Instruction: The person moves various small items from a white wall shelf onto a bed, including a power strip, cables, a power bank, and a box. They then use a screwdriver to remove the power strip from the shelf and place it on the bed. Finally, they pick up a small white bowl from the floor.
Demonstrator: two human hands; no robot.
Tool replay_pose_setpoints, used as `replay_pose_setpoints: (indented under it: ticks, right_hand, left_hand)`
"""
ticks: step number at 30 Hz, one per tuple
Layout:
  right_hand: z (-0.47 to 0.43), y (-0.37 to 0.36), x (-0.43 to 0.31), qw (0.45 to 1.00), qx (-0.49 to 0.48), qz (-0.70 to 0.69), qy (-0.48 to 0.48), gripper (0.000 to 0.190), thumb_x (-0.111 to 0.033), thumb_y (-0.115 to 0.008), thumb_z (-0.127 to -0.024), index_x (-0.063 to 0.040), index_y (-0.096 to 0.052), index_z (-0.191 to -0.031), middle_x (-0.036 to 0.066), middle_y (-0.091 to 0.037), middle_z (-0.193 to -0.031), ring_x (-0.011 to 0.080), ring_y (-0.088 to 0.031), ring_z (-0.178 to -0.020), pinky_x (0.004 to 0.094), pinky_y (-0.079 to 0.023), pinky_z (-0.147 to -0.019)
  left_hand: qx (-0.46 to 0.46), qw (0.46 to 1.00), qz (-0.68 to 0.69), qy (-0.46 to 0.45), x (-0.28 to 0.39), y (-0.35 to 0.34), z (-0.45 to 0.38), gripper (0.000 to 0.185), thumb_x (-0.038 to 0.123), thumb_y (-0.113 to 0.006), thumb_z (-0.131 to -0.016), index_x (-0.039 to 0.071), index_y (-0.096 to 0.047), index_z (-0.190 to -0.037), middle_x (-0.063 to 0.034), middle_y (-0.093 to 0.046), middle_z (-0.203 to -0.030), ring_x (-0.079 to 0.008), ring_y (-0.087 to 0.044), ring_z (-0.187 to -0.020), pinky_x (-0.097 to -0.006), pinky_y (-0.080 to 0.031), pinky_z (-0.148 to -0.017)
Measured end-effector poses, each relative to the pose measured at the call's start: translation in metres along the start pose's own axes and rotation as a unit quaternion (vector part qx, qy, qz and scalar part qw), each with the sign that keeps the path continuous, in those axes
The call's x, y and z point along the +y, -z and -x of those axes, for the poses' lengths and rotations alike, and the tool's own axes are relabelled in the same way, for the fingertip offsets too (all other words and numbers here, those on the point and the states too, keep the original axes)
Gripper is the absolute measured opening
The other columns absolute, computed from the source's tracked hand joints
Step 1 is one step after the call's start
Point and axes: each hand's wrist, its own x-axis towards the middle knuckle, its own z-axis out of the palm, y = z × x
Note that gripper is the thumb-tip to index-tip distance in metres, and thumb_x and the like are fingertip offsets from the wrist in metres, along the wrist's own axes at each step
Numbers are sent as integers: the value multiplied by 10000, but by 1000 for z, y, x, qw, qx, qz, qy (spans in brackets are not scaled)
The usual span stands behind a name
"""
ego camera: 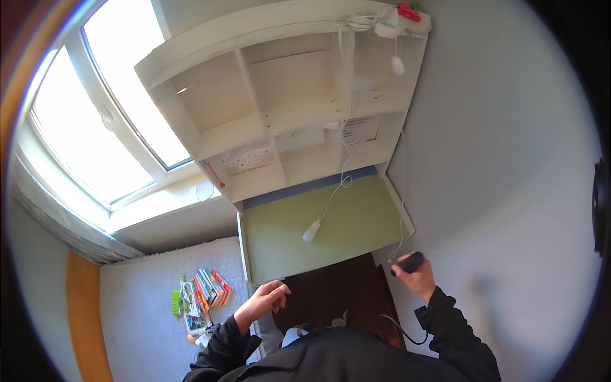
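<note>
My right hand [419, 279] is closed around a dark rounded object [409, 263], held near the wall to the right of the desk's front corner; what the object is cannot be told. Beside it hangs a thin white cord [403, 210] that runs down the desk's right side. My left hand [272, 297] is by the desk's front left corner, its fingers loosely curled with nothing seen in them. On the green desktop [281, 248] lies a white light bulb [311, 232] in a holder, its cord running up over the shelves.
A white shelf unit [260, 119] stands above the desk, with coiled cable [358, 21] and a second bulb [397, 66] at its top. At left are a window [90, 129] and a bed [138, 305] bearing books [212, 289] and a green brush [176, 303].
</note>
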Motion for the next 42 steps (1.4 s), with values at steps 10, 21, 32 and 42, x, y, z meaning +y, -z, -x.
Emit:
replay_pose_setpoints:
  ticks: [10, 21, 32, 42]
  right_hand:
    - [-86, 46, -25, 971, 178, -133, 89, 327, -136, -760, -929, -11, -647, -1209, 74, -664, -1100, 141, -650, -912, 286, -524, -822]
    - [-190, 87, -60, 917, 261, -189, 237, 476, -295, -759, -948, -45, -559, -1300, 134, -619, -1236, 194, -645, -956, 345, -538, -837]
    - [-346, 117, -65, 851, 258, -310, 336, 521, -312, -793, -927, -34, -542, -1289, 190, -569, -1316, 252, -608, -1132, 370, -532, -944]
    - [-379, 106, -50, 860, 242, -328, 307, 528, -321, -792, -919, -32, -541, -1284, 208, -567, -1313, 269, -597, -1160, 383, -515, -979]
  left_hand:
    - [-67, 969, -162, -175, 194, 33, -96, 261, 253, -575, -1076, 8, -633, -1143, 3, -631, -808, -64, -592, -722, -222, -482, -619]
    - [10, 750, -387, -537, 543, -13, -144, 303, 314, -603, -1043, 36, -651, -1152, 4, -650, -901, -79, -589, -797, -235, -489, -693]
    - [42, 549, -749, -368, 743, -88, -339, 267, 243, -546, -1022, 136, -687, -1222, -47, -669, -972, -161, -626, -820, -310, -517, -711]
    - [12, 273, -906, -325, 752, -81, -442, 585, 27, -644, -862, 240, -624, -1407, -112, -715, -1152, -326, -679, -1050, -445, -546, -878]
